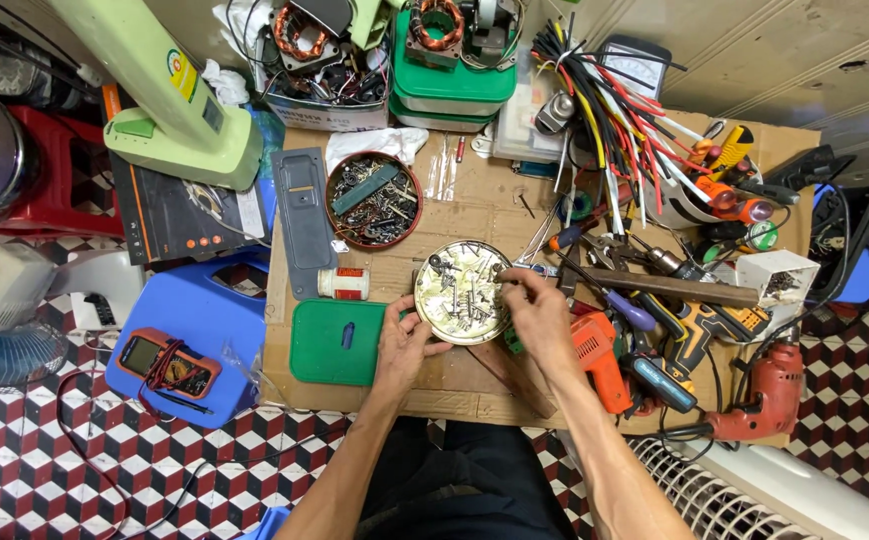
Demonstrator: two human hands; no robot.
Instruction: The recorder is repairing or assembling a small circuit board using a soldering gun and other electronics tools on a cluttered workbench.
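Note:
A round metal tin point(433, 310) full of small screws and metal parts sits in the middle of a cardboard-covered work surface point(475, 215). My left hand point(405, 345) holds the tin's near left rim. My right hand point(535, 310) reaches over the tin's right edge, fingertips pinched among the small parts; whether it holds one I cannot tell. A green plastic lid point(338, 343) lies flat just left of my left hand.
A second round tin of hardware point(374, 199) sits behind, beside a grey panel point(304, 220) and a small white bottle point(344, 284). Screwdrivers, a wooden-handled hammer point(685, 288), an orange tool point(600, 360) and a red drill point(770, 395) crowd the right. A multimeter point(168, 363) rests on a blue stool at left.

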